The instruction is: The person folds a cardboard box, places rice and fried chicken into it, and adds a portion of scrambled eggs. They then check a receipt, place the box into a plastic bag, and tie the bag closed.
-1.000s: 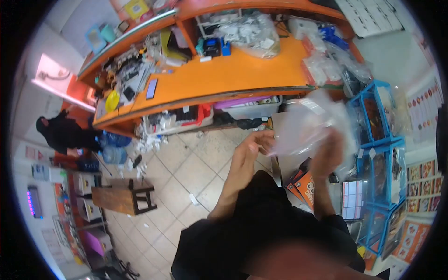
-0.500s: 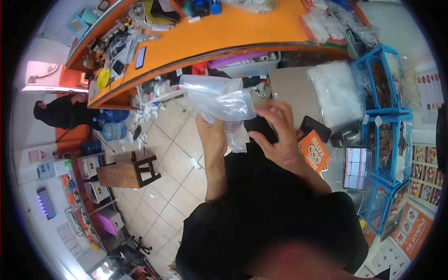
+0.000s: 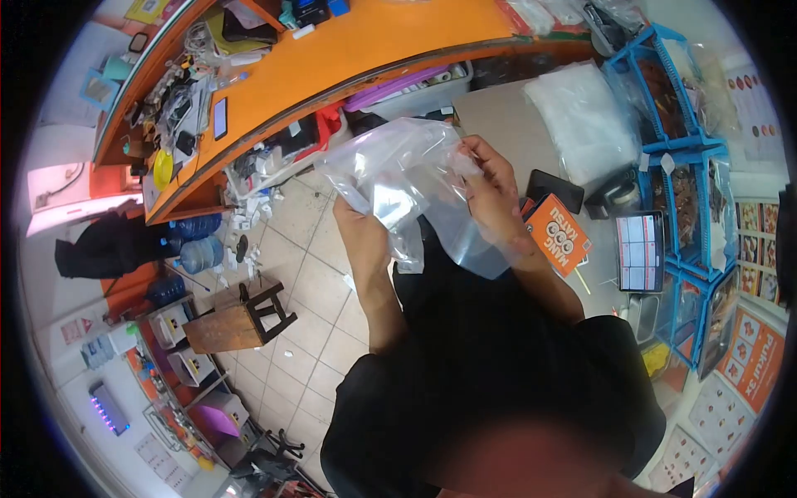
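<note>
Near 12 o'clock above black shirt (image 3: 498,357), clear plastic bag (image 3: 403,158) hung crumpled. Left hand (image 3: 365,239) pinched lower-left edge; right hand (image 3: 493,195) had fingers closed on right side. Looked super light, floppy, probably slippery; opposite edges seemed best hold. Orange leaflet (image 3: 558,236) sat toward 4, orange counter (image 3: 374,37) at 12.

Greyish table (image 3: 494,112) under a translucent plastic pack (image 3: 581,123), dark flat object (image 3: 552,189), orange printed card (image 3: 556,234)
</note>
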{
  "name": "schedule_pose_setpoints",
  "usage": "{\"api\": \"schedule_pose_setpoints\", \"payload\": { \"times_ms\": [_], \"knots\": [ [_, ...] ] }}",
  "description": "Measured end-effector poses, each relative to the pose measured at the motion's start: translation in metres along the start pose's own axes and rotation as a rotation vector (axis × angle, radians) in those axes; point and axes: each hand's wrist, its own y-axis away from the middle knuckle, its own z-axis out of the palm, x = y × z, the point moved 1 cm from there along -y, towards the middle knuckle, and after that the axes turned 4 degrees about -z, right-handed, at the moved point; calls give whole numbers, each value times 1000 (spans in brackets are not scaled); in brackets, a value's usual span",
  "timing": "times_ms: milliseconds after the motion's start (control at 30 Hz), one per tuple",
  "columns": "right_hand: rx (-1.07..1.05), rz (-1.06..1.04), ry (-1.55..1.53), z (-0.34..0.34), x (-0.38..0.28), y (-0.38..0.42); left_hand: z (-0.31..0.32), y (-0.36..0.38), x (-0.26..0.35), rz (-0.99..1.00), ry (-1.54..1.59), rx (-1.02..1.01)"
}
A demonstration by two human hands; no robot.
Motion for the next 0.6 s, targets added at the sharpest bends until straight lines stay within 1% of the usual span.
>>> {"api": "schedule_pose_setpoints", "payload": {
  "times_ms": [33, 67, 100, 133, 167, 200, 233, 267, 300, 333, 367, 400, 433, 467, 533, 600],
  "knots": [
    [-43, 71, -103, -1, 2, -2, -6, -9, -5, -65, 37, -12],
    [-87, 141, -206, -1, 3, -4, -9, -15, -9, -67, 39, -23],
    [-61, 191, -301, 1, 3, -4, -10, -21, -9, 201, -348, 77],
    [-59, 182, -296, 1, 6, -4, -11, -26, -8, 477, -730, 183],
    [-8, 140, -180, 0, 12, -3, -22, -25, -4, 542, -808, 267],
    [45, 95, -66, 0, 18, -4, -27, -22, 0, 554, -797, 264],
    [47, 92, -65, 0, 22, 0, -30, -15, 8, 456, -794, 228],
    [59, 42, 41, 1, 27, 4, -35, -11, 14, 360, -793, 202],
    [52, -14, 140, 6, 30, 5, -37, -9, 3, 327, -567, 28],
    [38, -76, 232, 13, 32, 6, -34, -5, -1, 214, -458, -135],
    [-3, -112, 253, 19, 30, 11, -33, 0, -7, 123, -441, -270],
    [-15, -167, 311, 19, 42, 15, -33, 1, -19, 42, -304, -356],
    [-20, -229, 366, 20, 53, 17, -24, 9, -12, -95, -269, -329],
    [-52, -259, 343, 23, 50, 19, -18, 6, -14, 132, -263, -360],
    [-56, -244, 321, 25, 43, 24, -16, 7, -22, 148, -225, -312],
    [-80, -232, 328, 23, 39, 26, -17, 9, -30, -43, -52, -229]
  ]
}}
